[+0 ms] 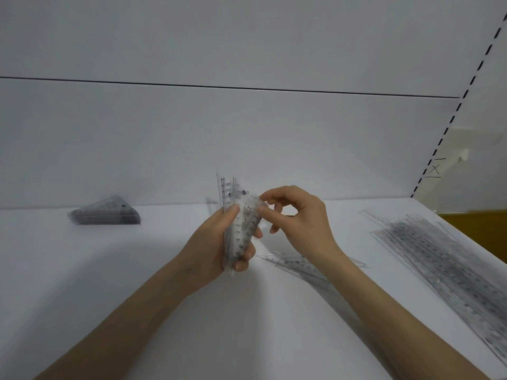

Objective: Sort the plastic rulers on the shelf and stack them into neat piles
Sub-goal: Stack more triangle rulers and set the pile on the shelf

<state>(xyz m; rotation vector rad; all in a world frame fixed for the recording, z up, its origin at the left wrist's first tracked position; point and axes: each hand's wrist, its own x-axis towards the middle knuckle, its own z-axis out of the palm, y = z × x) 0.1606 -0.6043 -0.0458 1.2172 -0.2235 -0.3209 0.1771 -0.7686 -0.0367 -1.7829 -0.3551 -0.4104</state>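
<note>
Triangle stack (105, 212) left, long rulers (439, 264) right.

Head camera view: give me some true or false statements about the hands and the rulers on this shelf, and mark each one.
1. The left hand grips a bundle of clear rulers, held above the shelf. True.
2. The right hand lies flat on the shelf. False: it is raised and pinches the top of the bundle of clear rulers.
3. A stack of triangular rulers sits on the shelf off to the left. True.
4. The long straight rulers are piled at the left end. False: they lie along the right side.
5. A few loose rulers lie on the shelf under the right wrist. True.
</note>
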